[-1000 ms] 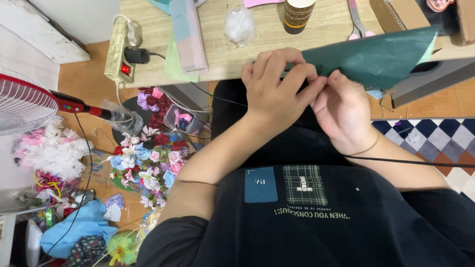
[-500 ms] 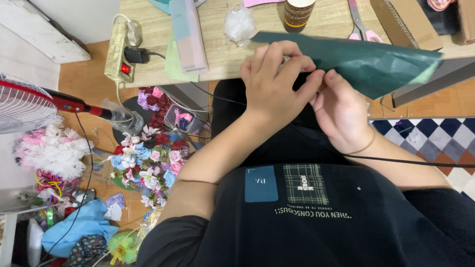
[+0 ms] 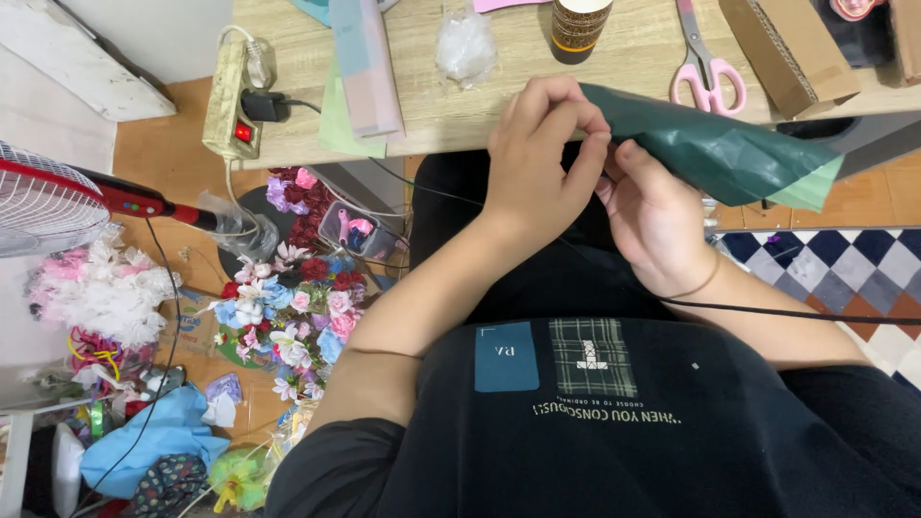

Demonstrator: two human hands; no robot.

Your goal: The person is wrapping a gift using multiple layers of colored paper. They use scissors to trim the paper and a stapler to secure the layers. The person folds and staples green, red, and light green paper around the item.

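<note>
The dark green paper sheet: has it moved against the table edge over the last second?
Yes. The green paper sheet has swung down: its far end now hangs below the wooden table edge, right of the pink scissors, pinched by both hands.

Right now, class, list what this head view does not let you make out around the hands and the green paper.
- Left hand fingertips: curled behind the green paper, so the grip is hidden.
- Right hand palm side: turned away from the camera.
- Scissors blade tips: cut off by the top edge.
- Cup top: cut off by the top edge.
</note>
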